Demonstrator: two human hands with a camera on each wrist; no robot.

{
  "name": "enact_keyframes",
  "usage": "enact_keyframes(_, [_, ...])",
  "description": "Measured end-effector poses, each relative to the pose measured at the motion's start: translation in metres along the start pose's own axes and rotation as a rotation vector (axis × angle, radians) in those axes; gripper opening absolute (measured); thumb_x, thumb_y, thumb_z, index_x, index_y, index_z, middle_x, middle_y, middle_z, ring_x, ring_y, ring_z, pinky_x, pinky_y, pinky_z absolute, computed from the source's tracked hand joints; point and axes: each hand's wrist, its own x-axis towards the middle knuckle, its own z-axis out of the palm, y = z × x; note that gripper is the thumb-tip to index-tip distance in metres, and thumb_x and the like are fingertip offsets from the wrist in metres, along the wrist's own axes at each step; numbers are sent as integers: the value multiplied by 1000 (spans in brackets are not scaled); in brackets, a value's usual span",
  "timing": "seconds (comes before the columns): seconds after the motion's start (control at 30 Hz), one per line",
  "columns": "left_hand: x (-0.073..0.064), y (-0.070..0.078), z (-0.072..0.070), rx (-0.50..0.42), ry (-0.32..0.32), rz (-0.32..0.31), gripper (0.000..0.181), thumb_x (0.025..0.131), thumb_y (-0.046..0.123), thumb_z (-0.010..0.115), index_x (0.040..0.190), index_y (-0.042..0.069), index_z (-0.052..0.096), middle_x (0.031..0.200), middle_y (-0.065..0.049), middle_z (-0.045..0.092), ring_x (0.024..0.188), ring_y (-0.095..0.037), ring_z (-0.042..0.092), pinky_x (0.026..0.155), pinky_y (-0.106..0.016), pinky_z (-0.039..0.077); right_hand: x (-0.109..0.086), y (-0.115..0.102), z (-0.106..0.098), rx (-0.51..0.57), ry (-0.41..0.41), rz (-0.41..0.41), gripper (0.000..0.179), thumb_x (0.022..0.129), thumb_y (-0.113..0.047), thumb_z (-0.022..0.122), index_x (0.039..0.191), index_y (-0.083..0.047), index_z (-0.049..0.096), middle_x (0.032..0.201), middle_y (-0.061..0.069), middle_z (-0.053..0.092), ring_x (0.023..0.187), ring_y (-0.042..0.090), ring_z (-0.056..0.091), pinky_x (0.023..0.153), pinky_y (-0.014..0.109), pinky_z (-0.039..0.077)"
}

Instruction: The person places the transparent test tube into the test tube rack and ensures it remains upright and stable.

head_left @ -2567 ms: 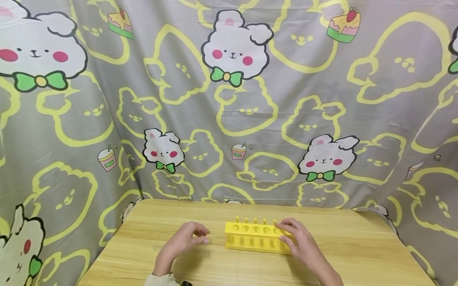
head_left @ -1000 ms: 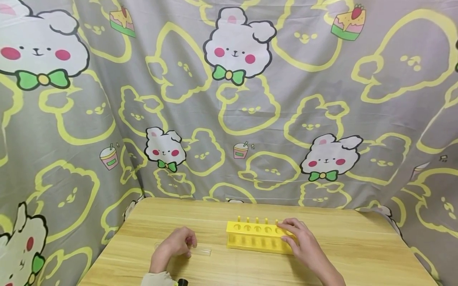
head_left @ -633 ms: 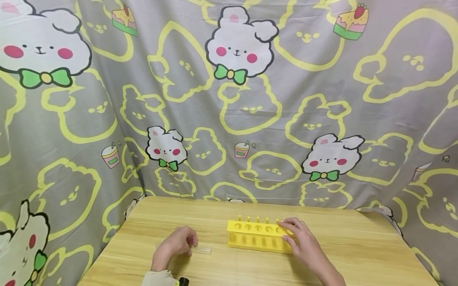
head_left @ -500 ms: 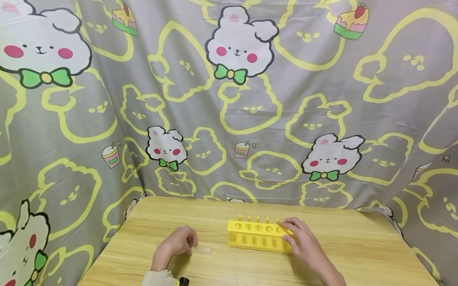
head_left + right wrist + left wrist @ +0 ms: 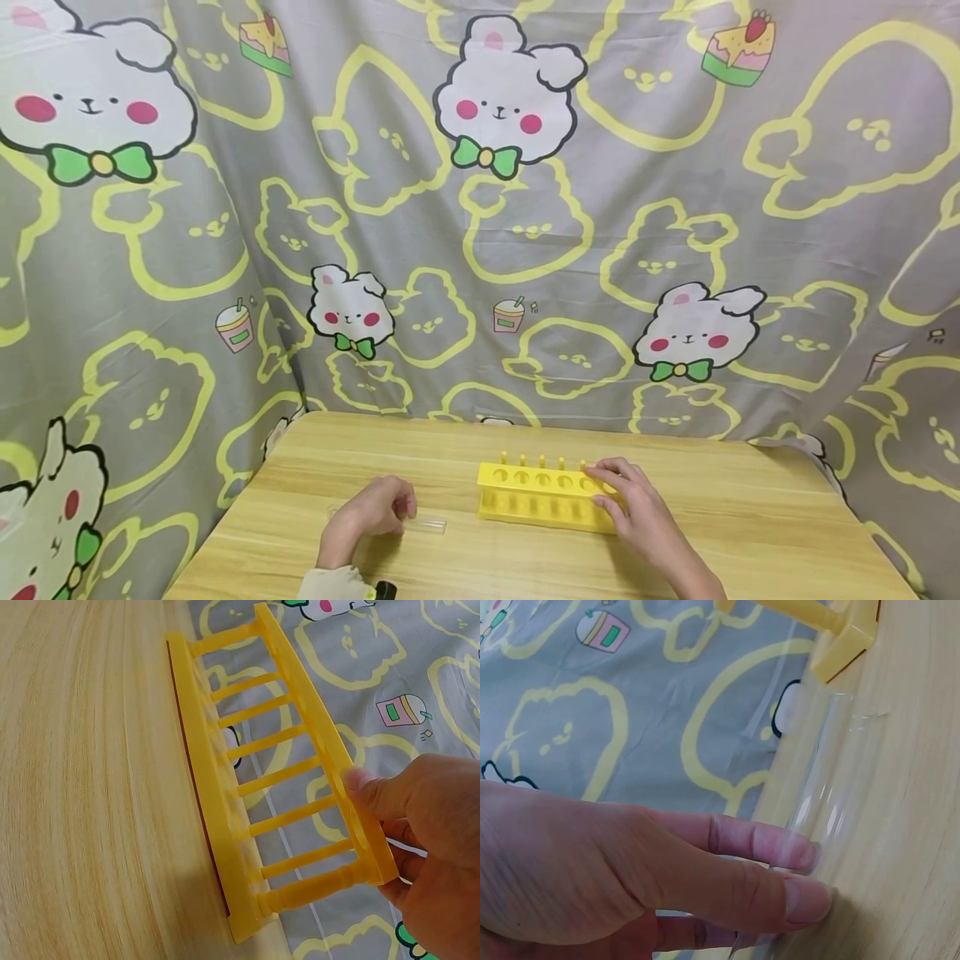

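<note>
Yellow rack (image 5: 536,492) upright on the pale wood-grain worktop (image 5: 750,517), between five and six o'clock in the head view; round holes along its top deck, a row of pegs at the far edge. Clear tube (image 5: 429,526) lies between eight and nine o'clock from the rack, apart from it, glare streaks along its wall. Left hand (image 5: 371,508): fingers narrow, pinching the tube. Right hand (image 5: 637,508): fingers gripping the rack's three o'clock end. Some seconds ago the left fingers were off the tube, nearer the rack; right grip unchanged. Rabbit-print cloth (image 5: 375,250) toward twelve.
</note>
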Motion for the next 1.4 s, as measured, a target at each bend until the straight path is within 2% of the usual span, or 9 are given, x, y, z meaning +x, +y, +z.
enact_keyframes(0.37, [-2,2,-3,-41,-14,46,31,62,-18,66,83,4,66,75,-4,60,67,-11,49,59,-23,41,0,-1,1,12,-7,35,44,80,3,83,122,-8,74,117,-6,64,110,18,60,86,37,59])
enact_keyframes(0.57, [-3,4,-4,-92,-15,80,23,72,-17,68,86,2,66,75,0,57,68,-9,50,59,-21,42,-1,0,2,10,-15,53,43,81,2,83,121,-8,74,117,-7,63,110,18,60,87,39,58])
enact_keyframes(0.7, [-1,4,-5,-128,9,92,18,79,-13,72,87,1,66,79,0,58,72,-11,52,62,-22,45,-1,0,2,10,-11,45,43,81,2,83,121,-8,74,116,-6,63,109,17,60,85,38,58])
enact_keyframes(0.93, [-1,5,-8,-158,35,69,17,84,-9,74,92,5,69,86,-3,62,79,-16,56,66,-23,48,0,0,2,12,-6,35,43,80,4,83,121,-8,74,116,-6,63,109,18,60,85,38,58])
enact_keyframes(1.27, [-2,6,-16,-182,73,100,15,89,-5,73,96,6,69,87,0,65,82,-15,60,70,-25,51,0,0,2,3,7,9,44,79,3,84,121,-8,75,115,-6,63,107,16,60,84,37,59])
enact_keyframes(1.4, [-2,7,-19,-221,88,120,12,91,-5,72,98,4,69,87,-4,66,83,-16,62,70,-26,53,-1,1,3,-3,15,-3,44,78,3,84,120,-9,75,115,-7,64,106,16,60,82,36,59])
